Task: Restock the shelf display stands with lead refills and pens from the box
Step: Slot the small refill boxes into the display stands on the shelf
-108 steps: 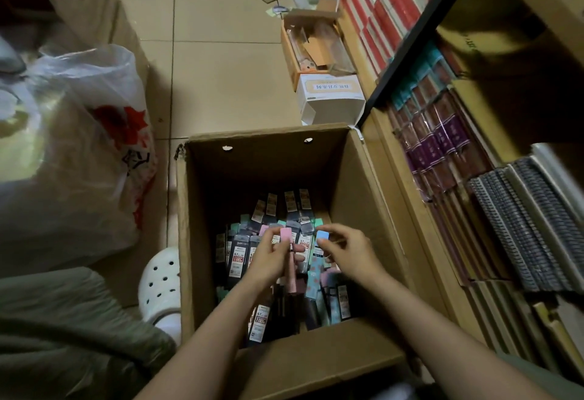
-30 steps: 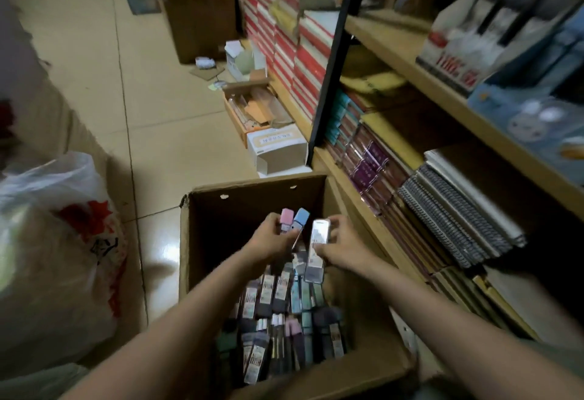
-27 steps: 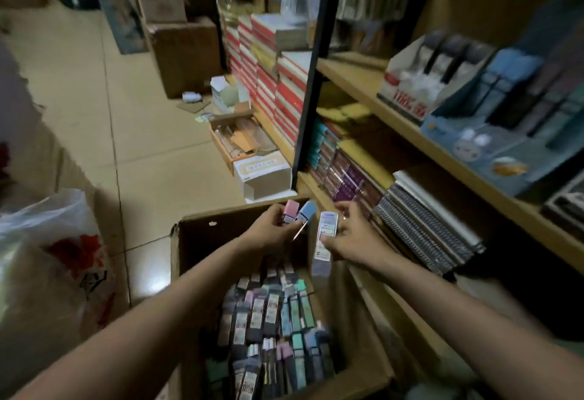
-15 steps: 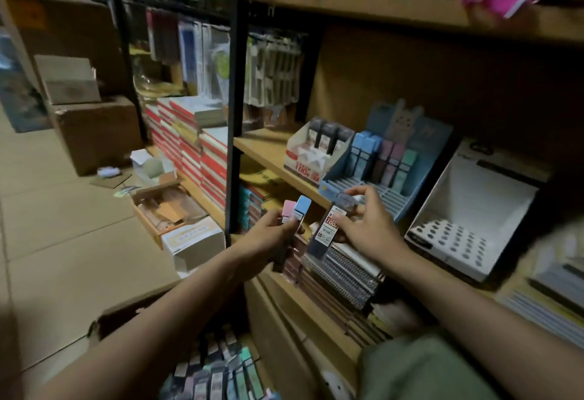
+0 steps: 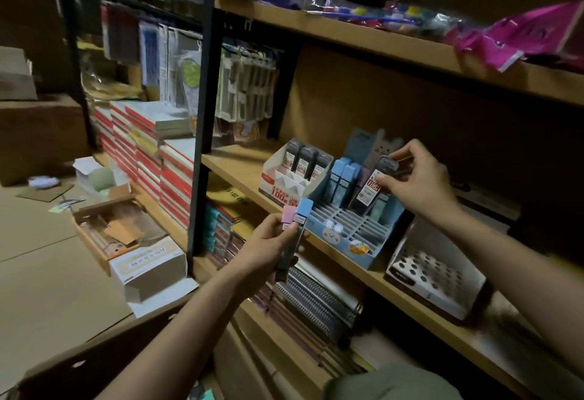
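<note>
My left hand (image 5: 268,243) grips two lead refill tubes (image 5: 295,221), one pink-capped and one blue-capped, upright in front of the shelf. My right hand (image 5: 417,178) holds a dark, grey-capped lead refill tube (image 5: 368,189) tilted over the back rows of the blue display stand (image 5: 350,235), which has a slotted grid and several blue tubes standing at its rear. A white stand (image 5: 284,181) with three dark refills sits to its left. The cardboard box (image 5: 104,365) shows only its dark rim at the bottom left.
A white holed pen stand (image 5: 433,276) sits on the same wooden shelf (image 5: 240,162) to the right. Spiral notebooks (image 5: 319,301) fill the shelf below. Stacked red-edged books (image 5: 151,153) and open small boxes (image 5: 126,235) lie on the floor at left.
Both hands rose from the box to the shelf. My right hand carried its dark tube up and right over the blue stand; my left hand kept its two tubes.
</note>
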`<control>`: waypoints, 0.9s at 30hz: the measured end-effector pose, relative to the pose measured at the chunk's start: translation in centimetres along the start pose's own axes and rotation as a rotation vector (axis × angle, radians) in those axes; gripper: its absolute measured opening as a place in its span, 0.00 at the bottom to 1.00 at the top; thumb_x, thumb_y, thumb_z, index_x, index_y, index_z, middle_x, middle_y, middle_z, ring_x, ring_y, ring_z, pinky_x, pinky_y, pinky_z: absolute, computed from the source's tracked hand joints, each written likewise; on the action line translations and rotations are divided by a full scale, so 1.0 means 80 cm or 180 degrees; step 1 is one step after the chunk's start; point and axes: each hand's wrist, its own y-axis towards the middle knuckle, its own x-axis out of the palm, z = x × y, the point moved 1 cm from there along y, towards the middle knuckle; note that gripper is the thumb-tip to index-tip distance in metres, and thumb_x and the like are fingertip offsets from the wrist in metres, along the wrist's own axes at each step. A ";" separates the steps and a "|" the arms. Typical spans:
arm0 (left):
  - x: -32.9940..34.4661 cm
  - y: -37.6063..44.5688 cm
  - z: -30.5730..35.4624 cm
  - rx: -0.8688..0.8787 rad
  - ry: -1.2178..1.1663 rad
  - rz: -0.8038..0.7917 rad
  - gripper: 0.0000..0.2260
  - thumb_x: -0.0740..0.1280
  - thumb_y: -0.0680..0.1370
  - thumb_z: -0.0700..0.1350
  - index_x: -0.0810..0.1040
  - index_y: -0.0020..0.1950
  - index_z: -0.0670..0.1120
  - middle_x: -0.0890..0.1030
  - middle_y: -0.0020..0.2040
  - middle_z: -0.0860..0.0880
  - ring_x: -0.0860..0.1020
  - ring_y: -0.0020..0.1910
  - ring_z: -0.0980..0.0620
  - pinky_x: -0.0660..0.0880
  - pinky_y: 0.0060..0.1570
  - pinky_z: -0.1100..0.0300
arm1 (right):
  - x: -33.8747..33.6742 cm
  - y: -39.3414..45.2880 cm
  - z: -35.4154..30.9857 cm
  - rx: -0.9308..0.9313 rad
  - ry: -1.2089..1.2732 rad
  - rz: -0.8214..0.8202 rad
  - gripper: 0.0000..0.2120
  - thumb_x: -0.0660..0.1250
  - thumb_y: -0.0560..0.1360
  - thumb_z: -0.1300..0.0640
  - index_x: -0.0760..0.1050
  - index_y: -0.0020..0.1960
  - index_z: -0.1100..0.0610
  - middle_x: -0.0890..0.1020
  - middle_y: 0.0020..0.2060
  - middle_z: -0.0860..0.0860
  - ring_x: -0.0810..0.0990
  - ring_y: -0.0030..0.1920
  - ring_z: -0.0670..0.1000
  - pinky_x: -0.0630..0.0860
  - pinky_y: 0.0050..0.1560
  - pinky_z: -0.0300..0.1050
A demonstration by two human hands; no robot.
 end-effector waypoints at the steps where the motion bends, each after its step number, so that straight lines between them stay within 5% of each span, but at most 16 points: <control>1: -0.004 0.002 0.004 0.0057 -0.0025 0.0050 0.11 0.62 0.81 0.47 0.72 0.63 0.48 0.82 0.52 0.48 0.81 0.38 0.58 0.78 0.37 0.62 | 0.008 0.009 -0.005 -0.0063 -0.0035 0.0000 0.16 0.77 0.69 0.57 0.70 0.46 0.50 0.80 0.43 0.44 0.82 0.46 0.48 0.80 0.46 0.48; 7: -0.030 0.012 0.026 0.0192 -0.0259 0.0292 0.13 0.61 0.81 0.47 0.71 0.65 0.47 0.81 0.49 0.48 0.78 0.35 0.57 0.75 0.37 0.62 | 0.056 0.078 -0.058 -0.0479 0.0118 0.0213 0.12 0.75 0.71 0.57 0.73 0.49 0.54 0.79 0.42 0.43 0.77 0.41 0.37 0.71 0.32 0.27; 20: -0.052 0.030 0.017 0.0194 -0.0411 0.0492 0.11 0.63 0.81 0.47 0.73 0.62 0.47 0.83 0.49 0.49 0.79 0.36 0.57 0.76 0.36 0.62 | 0.134 0.108 -0.036 -0.0221 -0.0949 -0.0308 0.12 0.77 0.69 0.57 0.76 0.47 0.55 0.81 0.44 0.52 0.79 0.46 0.53 0.79 0.45 0.52; 27: -0.044 0.031 0.014 0.0215 -0.0232 0.0398 0.12 0.63 0.81 0.48 0.73 0.63 0.48 0.78 0.53 0.46 0.79 0.40 0.55 0.76 0.41 0.59 | 0.139 0.107 -0.041 -0.0395 -0.1947 -0.0439 0.08 0.73 0.73 0.51 0.80 0.49 0.53 0.79 0.54 0.55 0.77 0.56 0.57 0.74 0.54 0.53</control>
